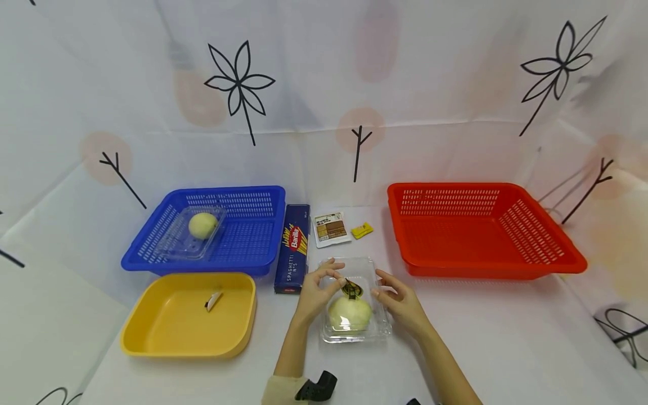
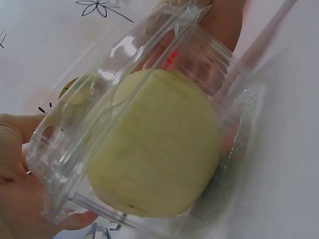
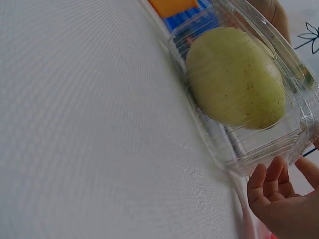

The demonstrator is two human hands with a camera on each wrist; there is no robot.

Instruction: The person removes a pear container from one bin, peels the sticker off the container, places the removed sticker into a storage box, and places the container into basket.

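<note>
A clear plastic clamshell container [image 1: 329,338] lies on the white cloth in front of me. Inside sits a pale green, round fruit [image 2: 154,144], its skin lightly speckled in the right wrist view. The lid covers it, and a dark round label [image 1: 352,289] shows on top. With thumb and fingers my left hand [image 1: 316,292] pinches the far left rim of the container beside the label. On the opposite side my right hand [image 1: 405,304] touches the edge, its thumb over the lid. Its loosely bent fingers [image 3: 271,181] lie against the plastic wall in the right wrist view.
A blue basket [image 1: 253,261] holds another clear container with a pale fruit. Before it stands a yellow tray [image 1: 172,332] with a small white-brown piece. A spaghetti box [image 1: 293,247], a brown-white sachet [image 1: 331,229] and a yellow packet [image 1: 361,230] lie behind; a red basket [image 1: 486,270] stands right.
</note>
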